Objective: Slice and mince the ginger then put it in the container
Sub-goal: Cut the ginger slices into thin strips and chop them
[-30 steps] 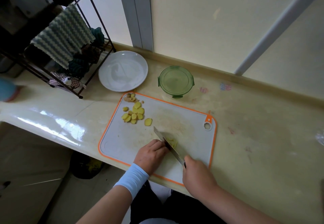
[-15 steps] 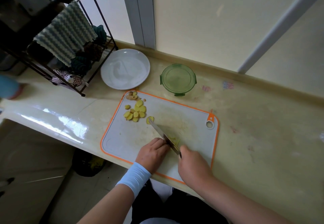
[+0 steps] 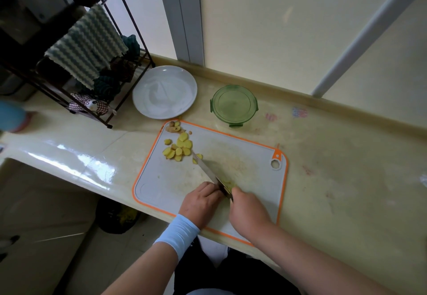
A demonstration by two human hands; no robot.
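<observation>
A white cutting board [image 3: 175, 179] with an orange rim lies at the counter's front edge. Yellow ginger slices [image 3: 179, 148] are piled near its far left corner, with peel scraps [image 3: 174, 127] beyond them. My right hand [image 3: 248, 211] grips the handle of a knife [image 3: 209, 171], whose blade points away toward the slices. My left hand [image 3: 199, 202], fingers curled, holds down a small piece of ginger [image 3: 228, 183] right beside the blade; most of that piece is hidden. A round green container [image 3: 234, 105] stands behind the board.
A white plate [image 3: 165, 91] sits behind the board's left corner. A black wire rack [image 3: 97, 68] with a striped cloth stands at the back left. A sink basin [image 3: 34, 202] lies to the left. A blue object [image 3: 11, 115] shows at the left edge.
The knife blade has slid forward, its tip now reaching the lone slice near the pile. My right hand moved closer to my left hand over the ginger piece.
</observation>
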